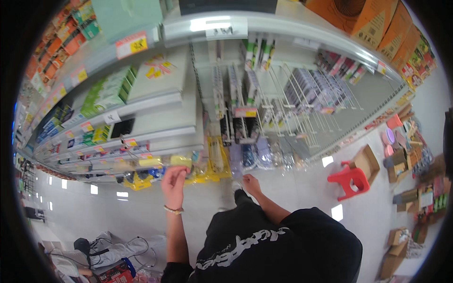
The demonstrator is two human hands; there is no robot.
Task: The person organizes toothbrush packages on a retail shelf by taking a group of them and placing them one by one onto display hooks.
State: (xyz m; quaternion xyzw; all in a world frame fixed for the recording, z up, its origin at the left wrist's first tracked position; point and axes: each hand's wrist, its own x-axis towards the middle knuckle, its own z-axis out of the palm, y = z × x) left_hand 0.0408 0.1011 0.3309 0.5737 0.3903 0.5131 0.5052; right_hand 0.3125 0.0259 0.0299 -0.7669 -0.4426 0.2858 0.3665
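Note:
My left hand [173, 185], with a bracelet at the wrist, is raised in front of the lowest shelf. Its fingers are curled and pressed together beside a yellow item in clear wrapping [180, 161]; what they hold, if anything, is hidden. Lower and to the right, my right hand [252, 184] is closed, and I cannot make out anything in it. Just beyond it hang clear-wrapped purple packs [236, 154] and a dark blue pack [247, 155]. Between the hands stands a yellow plastic frame [218, 160] at the shelf's foot.
Shelves on the left carry green boxes [106, 94] and a black phone-like slab [122, 128]. Hooks ahead hold packs [252, 89]. A red stool [350, 181] stands by an open carton [367, 162] on the right. Bags and cables [106, 250] lie behind left.

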